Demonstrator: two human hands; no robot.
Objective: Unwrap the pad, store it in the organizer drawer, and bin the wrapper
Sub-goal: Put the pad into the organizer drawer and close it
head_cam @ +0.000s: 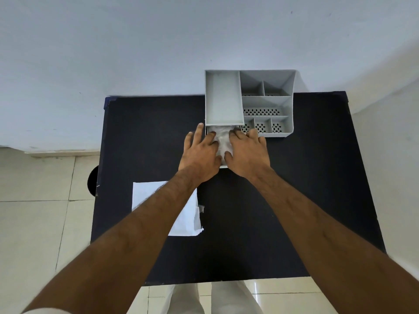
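Pad (221, 141) lies in pulled-out drawer (207, 130) at front of organizer (267, 100), under both my hands. Left hand (200, 152) and right hand (247, 152) rest flat, fingers spread, pressing down, clamping nothing. Pad looks soft, light, springy: press at middle, tuck edges inside drawer walls. Wrapper (145, 196) lies on counter (294, 200), well apart, near left forearm.

A plain indoor room, perhaps a home; bare pale-blue painted wall (136, 53), glossy cream floor tiles (34, 211). A small black-topped table (283, 200) stands against the far wall.
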